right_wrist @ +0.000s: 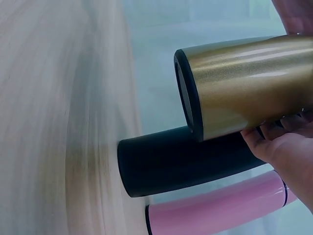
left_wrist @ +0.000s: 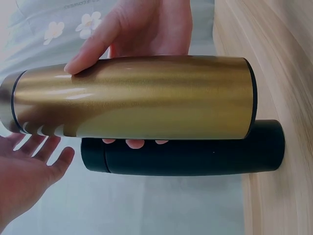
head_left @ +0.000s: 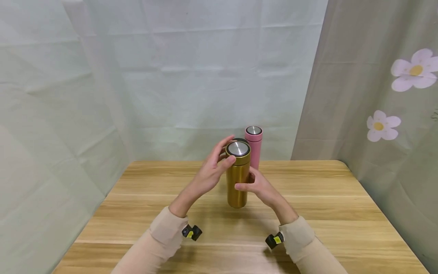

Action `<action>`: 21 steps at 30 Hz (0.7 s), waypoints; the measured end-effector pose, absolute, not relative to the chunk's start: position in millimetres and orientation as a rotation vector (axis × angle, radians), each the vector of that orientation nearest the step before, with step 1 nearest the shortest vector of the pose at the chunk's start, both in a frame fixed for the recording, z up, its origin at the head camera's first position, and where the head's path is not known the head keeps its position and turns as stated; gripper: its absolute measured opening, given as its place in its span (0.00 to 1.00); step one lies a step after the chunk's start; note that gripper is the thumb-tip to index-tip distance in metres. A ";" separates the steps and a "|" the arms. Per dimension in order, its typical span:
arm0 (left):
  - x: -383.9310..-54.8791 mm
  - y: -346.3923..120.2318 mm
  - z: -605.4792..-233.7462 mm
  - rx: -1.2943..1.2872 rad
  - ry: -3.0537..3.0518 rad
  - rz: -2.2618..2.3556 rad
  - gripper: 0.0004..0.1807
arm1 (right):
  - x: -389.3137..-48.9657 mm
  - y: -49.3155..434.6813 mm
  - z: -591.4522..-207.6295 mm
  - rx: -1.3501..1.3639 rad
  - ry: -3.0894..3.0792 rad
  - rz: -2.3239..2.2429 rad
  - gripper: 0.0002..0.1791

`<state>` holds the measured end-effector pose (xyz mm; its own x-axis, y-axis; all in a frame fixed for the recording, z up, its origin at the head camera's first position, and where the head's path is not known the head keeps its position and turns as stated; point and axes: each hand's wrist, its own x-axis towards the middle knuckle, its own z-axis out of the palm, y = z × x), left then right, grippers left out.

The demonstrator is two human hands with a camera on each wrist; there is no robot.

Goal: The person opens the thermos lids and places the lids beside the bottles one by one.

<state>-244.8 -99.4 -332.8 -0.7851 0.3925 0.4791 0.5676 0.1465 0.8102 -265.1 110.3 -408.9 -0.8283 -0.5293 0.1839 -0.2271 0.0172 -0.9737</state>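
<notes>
My right hand [head_left: 260, 188] grips a gold thermos [head_left: 236, 180] round its lower body, its thumb across the front and fingertips showing past the far side in the left wrist view. The thermos is lifted, and its black-rimmed base [right_wrist: 188, 95] hangs above the table in the right wrist view. My left hand [head_left: 209, 173] is beside the top, its fingers fairly straight and spread and its thumb overlapping the lid's edge [head_left: 238, 149]. In the left wrist view those fingers [left_wrist: 44, 147] come right up to the thermos near its lid.
A black thermos [left_wrist: 190, 159] stands on the wooden table [head_left: 143, 205] behind the gold one, mostly hidden in the head view. Beside it on the right stands a pink thermos [head_left: 254, 146]. Pale cloth [head_left: 212, 76] hangs behind the table.
</notes>
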 end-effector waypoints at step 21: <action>-252.9 -92.0 -328.1 -1.064 -2.278 -1.908 0.52 | -267.6 126.7 -408.2 -0.804 2.069 -1.878 0.39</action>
<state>-252.9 -92.0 -328.1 -0.7726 0.4957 0.3968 0.4776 0.0419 0.8776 -267.6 126.7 -408.2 -0.8219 -0.5380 0.1872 -0.2384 0.0263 -0.9708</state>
